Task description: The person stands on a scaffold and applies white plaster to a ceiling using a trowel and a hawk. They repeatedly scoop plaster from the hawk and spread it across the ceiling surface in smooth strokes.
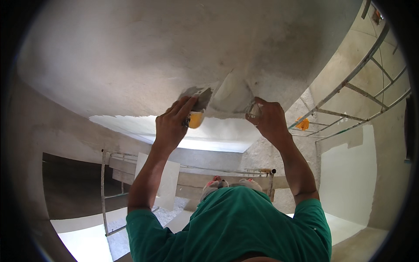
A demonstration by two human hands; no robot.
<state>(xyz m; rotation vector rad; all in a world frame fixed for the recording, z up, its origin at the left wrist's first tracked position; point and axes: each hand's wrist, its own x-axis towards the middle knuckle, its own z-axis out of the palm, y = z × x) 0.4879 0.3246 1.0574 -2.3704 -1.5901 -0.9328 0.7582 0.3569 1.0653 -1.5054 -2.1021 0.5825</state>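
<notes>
My left hand (173, 122) is closed round a putty knife with a yellow handle (195, 120). Its dark grey blade (203, 99) is up close to the plastered wall (174, 56), with grey paste about it. To the right, my right hand (270, 118) is closed on a small tool smeared with plaster (255, 109); fingers hide most of it, and its kind cannot be made out. Between the two hands a smooth, lighter grey patch of plaster (231, 94) shows on the wall. Below it, the wall's coating changes to white along a ragged edge.
Beneath me are scaffold planks (192, 179) on a metal frame (104, 192), with a pale board (168, 179) leaning at the left. Another metal scaffold frame (345, 85) stands at the right, near an orange-yellow object (301, 123). A dark opening (78, 185) lies at far left.
</notes>
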